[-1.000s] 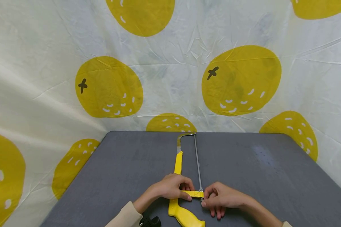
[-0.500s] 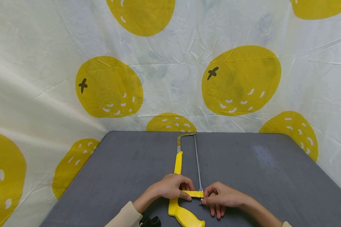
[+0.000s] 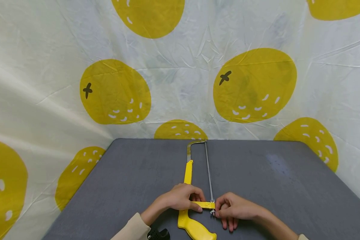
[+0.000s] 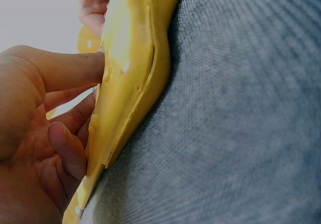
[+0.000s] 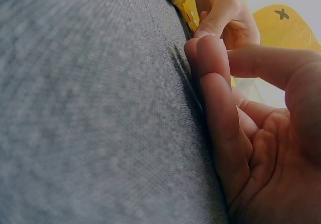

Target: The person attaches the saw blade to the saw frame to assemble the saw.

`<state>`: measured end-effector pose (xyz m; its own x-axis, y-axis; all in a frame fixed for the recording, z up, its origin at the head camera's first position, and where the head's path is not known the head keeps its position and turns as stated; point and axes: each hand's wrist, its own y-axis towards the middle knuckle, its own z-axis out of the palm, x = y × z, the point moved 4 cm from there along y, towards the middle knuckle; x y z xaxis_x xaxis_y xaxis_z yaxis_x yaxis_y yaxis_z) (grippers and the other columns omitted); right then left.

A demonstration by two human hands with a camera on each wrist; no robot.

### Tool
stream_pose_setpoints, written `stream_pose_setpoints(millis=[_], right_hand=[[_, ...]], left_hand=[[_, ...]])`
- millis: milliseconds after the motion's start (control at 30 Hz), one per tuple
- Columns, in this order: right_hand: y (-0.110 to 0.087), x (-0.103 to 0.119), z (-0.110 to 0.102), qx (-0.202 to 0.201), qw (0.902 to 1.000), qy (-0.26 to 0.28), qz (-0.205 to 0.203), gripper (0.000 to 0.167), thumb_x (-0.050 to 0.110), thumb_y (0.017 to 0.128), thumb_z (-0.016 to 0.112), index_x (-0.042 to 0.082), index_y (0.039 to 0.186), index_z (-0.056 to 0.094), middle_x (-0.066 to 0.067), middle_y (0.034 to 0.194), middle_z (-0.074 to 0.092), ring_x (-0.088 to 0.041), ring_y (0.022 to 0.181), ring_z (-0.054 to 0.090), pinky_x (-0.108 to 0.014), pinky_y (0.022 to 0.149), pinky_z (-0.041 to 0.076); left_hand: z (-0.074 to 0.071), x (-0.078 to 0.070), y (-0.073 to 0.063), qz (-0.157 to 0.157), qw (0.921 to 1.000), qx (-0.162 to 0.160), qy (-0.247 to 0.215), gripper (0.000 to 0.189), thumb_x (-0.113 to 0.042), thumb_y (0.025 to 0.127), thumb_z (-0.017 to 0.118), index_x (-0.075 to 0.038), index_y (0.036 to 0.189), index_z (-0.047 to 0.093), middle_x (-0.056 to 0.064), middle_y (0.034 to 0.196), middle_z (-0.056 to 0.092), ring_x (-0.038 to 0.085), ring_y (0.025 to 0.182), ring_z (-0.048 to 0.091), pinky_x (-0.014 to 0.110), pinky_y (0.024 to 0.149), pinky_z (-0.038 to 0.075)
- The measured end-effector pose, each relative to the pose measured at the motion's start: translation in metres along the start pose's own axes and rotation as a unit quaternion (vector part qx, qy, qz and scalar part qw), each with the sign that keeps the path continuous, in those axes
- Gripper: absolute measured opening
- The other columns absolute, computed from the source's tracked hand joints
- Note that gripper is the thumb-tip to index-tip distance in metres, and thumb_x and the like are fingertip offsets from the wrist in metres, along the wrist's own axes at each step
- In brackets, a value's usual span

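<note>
A yellow hacksaw (image 3: 188, 173) lies flat on the grey table, its handle toward me and its curved metal end at the far edge. Along its right side runs the thin blade (image 3: 209, 176). My left hand (image 3: 183, 197) grips the yellow frame just above the handle, thumb and fingers on the short crossbar. In the left wrist view the thumb presses on the yellow handle (image 4: 133, 53). At the blade's near end sits a small metal wing nut (image 3: 212, 212), which my right hand (image 3: 235, 208) works between thumb and forefinger. My right fingers (image 5: 218, 93) hide it in the right wrist view.
The grey table (image 3: 258, 173) spreads out on both sides of the saw. A white cloth (image 3: 180, 93) with yellow fruit prints hangs behind and to the sides. A black object (image 3: 159, 234) shows beneath my left wrist at the bottom edge.
The wing nut has turned and its wings now show. My right thumb and forefinger have shifted slightly around it. The left hand and the hacksaw have stayed still.
</note>
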<state>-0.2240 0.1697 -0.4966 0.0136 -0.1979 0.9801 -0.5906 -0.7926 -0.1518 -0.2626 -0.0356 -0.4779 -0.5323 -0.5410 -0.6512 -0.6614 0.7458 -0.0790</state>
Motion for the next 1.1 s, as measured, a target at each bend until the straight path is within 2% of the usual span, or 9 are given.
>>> stream_pose_setpoints(millis=[267,400,500,600,733,867,933,1033,1100], right_hand=[[0.0004,-0.0021,0.001,0.001,1.0,0.004,-0.003,0.027,0.009,0.098,0.065,-0.016,0.102,0.06,-0.051,0.077,0.055,-0.001,0.051,0.066,-0.018,0.046,0.051],[0.0007,-0.0028,0.0011,-0.002,0.9999,0.012,-0.002,0.024,0.009,0.097,0.066,-0.015,0.101,0.061,-0.025,0.068,0.07,-0.001,0.051,0.066,-0.018,0.045,0.051],[0.0009,-0.0025,0.0011,-0.005,0.9999,0.012,-0.003,0.022,0.009,0.097,0.066,-0.013,0.101,0.062,-0.002,0.067,0.072,-0.001,0.05,0.066,-0.018,0.045,0.05],[0.0012,-0.0023,0.0008,-0.007,0.9999,0.009,-0.004,0.02,0.009,0.097,0.066,-0.011,0.1,0.063,0.005,0.067,0.071,-0.001,0.05,0.066,-0.017,0.045,0.05],[0.0014,-0.0016,-0.0001,-0.006,0.9999,0.009,-0.003,0.021,0.009,0.097,0.066,-0.012,0.1,0.063,0.008,0.066,0.07,0.0,0.05,0.065,-0.017,0.045,0.049],[0.0007,-0.0012,-0.0007,-0.003,0.9999,0.009,-0.005,0.021,0.007,0.097,0.065,-0.014,0.1,0.063,0.001,0.066,0.071,0.0,0.05,0.065,-0.018,0.045,0.05],[0.0001,-0.0011,-0.0007,0.001,1.0,0.007,-0.007,0.022,0.007,0.097,0.065,-0.015,0.101,0.064,-0.017,0.065,0.071,0.0,0.051,0.066,-0.018,0.046,0.05],[-0.0007,-0.0007,-0.0003,0.007,0.9999,0.005,-0.009,0.022,0.007,0.096,0.065,-0.015,0.102,0.065,-0.045,0.073,0.059,0.0,0.051,0.066,-0.017,0.047,0.051],[-0.001,-0.0002,0.0003,0.008,0.9999,0.004,-0.007,0.024,0.009,0.096,0.066,-0.014,0.103,0.065,-0.054,0.08,0.05,0.001,0.051,0.065,-0.017,0.047,0.051]], left_hand=[[0.0012,0.0013,-0.0011,0.009,0.9999,0.003,0.005,0.013,-0.03,0.09,0.081,-0.028,0.102,0.075,-0.02,0.082,0.067,-0.006,0.071,0.057,0.015,0.068,0.047],[0.0013,0.0018,-0.0016,0.014,0.9998,0.001,0.012,0.014,-0.03,0.09,0.081,-0.027,0.103,0.075,-0.019,0.083,0.067,-0.007,0.071,0.057,0.015,0.068,0.048],[0.0006,0.0013,-0.0016,0.012,0.9998,0.0,0.015,0.014,-0.03,0.09,0.081,-0.027,0.102,0.075,-0.019,0.083,0.067,-0.007,0.071,0.056,0.015,0.068,0.047],[0.0001,0.0009,-0.001,0.007,0.9999,-0.001,0.014,0.013,-0.03,0.09,0.081,-0.028,0.102,0.075,-0.019,0.082,0.067,-0.006,0.071,0.057,0.016,0.068,0.047],[-0.0002,0.0009,0.0001,0.005,0.9999,-0.002,0.013,0.014,-0.03,0.09,0.082,-0.028,0.102,0.075,-0.019,0.082,0.067,-0.006,0.071,0.057,0.016,0.069,0.047],[0.0003,0.0019,0.0007,0.006,0.9998,-0.002,0.018,0.014,-0.031,0.09,0.081,-0.028,0.102,0.075,-0.02,0.082,0.067,-0.007,0.072,0.057,0.016,0.069,0.047],[0.0006,0.0022,0.0005,0.007,0.9998,-0.002,0.016,0.014,-0.03,0.09,0.082,-0.028,0.102,0.076,-0.019,0.082,0.067,-0.007,0.072,0.057,0.016,0.069,0.047],[0.0005,0.0015,0.0,0.009,0.9999,-0.004,0.011,0.013,-0.029,0.09,0.082,-0.028,0.102,0.076,-0.019,0.082,0.067,-0.006,0.071,0.057,0.016,0.068,0.048],[0.0004,0.0008,-0.0007,0.006,1.0,-0.005,0.005,0.013,-0.028,0.089,0.082,-0.028,0.101,0.076,-0.018,0.082,0.067,-0.006,0.071,0.058,0.016,0.068,0.048]])
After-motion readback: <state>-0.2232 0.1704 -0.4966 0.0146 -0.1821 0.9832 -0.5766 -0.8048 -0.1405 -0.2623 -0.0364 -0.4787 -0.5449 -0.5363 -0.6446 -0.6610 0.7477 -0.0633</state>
